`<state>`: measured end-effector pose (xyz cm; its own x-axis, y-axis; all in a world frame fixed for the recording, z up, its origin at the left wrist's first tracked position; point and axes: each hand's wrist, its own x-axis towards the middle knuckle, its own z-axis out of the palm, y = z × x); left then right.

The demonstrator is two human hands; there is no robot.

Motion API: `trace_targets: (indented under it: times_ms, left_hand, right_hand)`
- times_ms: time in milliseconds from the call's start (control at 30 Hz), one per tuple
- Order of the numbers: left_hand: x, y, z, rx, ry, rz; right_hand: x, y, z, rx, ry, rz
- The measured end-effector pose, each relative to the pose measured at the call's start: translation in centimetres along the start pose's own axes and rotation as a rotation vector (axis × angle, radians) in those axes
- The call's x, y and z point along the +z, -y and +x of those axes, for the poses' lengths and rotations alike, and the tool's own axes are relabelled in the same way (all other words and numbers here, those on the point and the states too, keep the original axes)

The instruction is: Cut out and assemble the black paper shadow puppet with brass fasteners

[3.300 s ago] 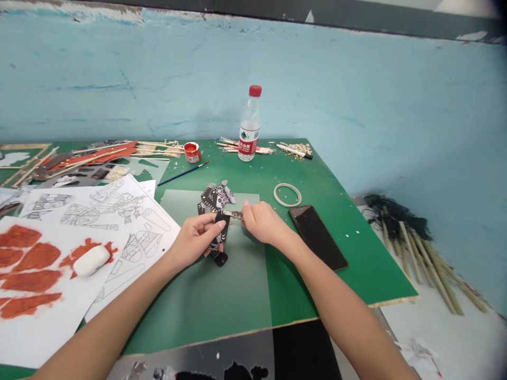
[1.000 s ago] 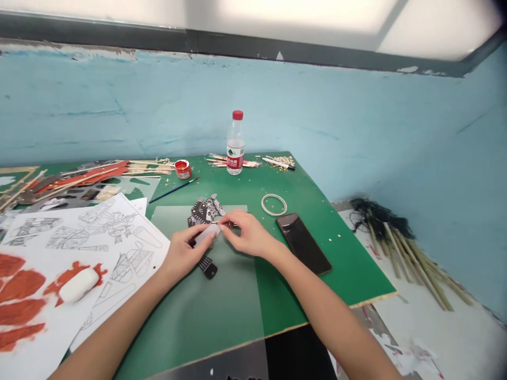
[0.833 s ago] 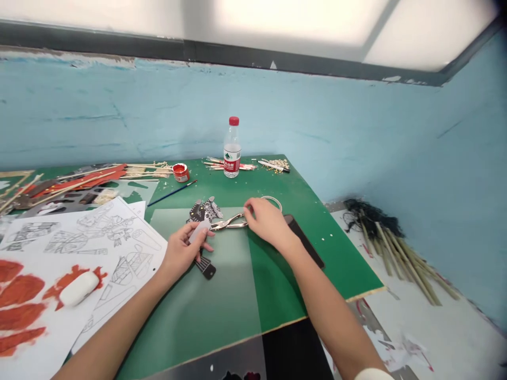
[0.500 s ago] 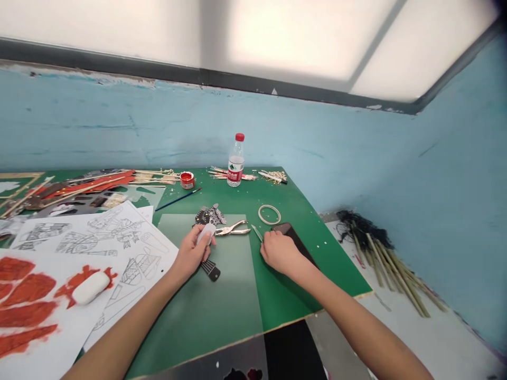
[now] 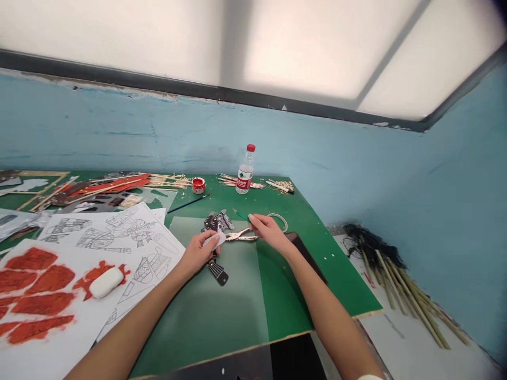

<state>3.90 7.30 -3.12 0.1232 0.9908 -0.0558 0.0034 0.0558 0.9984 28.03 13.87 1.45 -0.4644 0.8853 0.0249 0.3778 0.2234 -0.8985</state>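
Note:
My left hand [image 5: 203, 253] pinches a small whitish piece [image 5: 216, 240], thin-looking, its material unclear. Just behind and below it lie black and white patterned cut-out pieces [image 5: 218, 272], partly covered by the fingers. My right hand [image 5: 266, 231] is closed round a slim green craft knife [image 5: 241, 214], its pointed tip facing left, raised off the table. Between the two hands rests a silver hole punch plier [image 5: 240, 235], its handles to the right. Behind the right hand, a ring of tape [image 5: 282, 220] is partly hidden.
A dark phone [image 5: 307, 256] lies by my right forearm. Line-drawn sheets [image 5: 134, 237] and a white oval object [image 5: 106, 283] on a red-painted sheet are to the left. Farther back stand a red paint jar [image 5: 198, 185] and a water bottle [image 5: 244, 177], near a paintbrush [image 5: 189, 203].
My right hand has lifted the craft knife from the table beside the phone and brought it left, towards my left hand. The left hand still holds the whitish piece, now turned. The view has shifted slightly.

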Motion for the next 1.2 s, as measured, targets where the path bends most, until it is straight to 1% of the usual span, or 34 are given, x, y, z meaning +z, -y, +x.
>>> trace_targets:
  times_ms: [67,167,267,367,467,533,700,967,1200]
  left_hand:
    - [-0.7,0.4,0.3,0.005,0.043,0.062]
    - [-1.4,0.8,0.6,-0.013,0.11,0.132]
    - [-1.6,0.6,0.6,-0.043,0.169,0.137]
    - [-1.7,0.4,0.5,-0.049,0.203,0.113]
    - [-1.8,0.3,0.6,-0.049,0.205,0.1]
    - [-1.8,0.3,0.6,-0.055,0.196,0.099]
    - [-1.8,0.3,0.4,-0.045,0.18,0.142]
    - [-1.9,0.4,0.2,0.009,0.201,0.254]
    - [-1.8,0.5,0.1,0.021,0.215,0.247]
  right_hand:
    - [0.4,-0.8,-0.1,-0.023,0.008,0.008]
    - [0.7,-1.4,-0.9,-0.036,0.001,-0.071]
    - [0.7,-1.4,-1.3,-0.058,-0.012,-0.152]
    - [0.8,-1.5,-1.2,-0.11,0.045,-0.182]
    - [0.8,-1.8,-1.2,-0.117,0.127,-0.194]
    - [0.8,-1.9,-1.3,-0.124,0.159,-0.2]
    - [0.8,-1.8,-1.4,-0.14,0.172,-0.198]
    - [1.0,-1.9,-1.4,-0.144,0.178,-0.281]
    - [1.0,-2.1,-1.4,-0.161,0.19,-0.295]
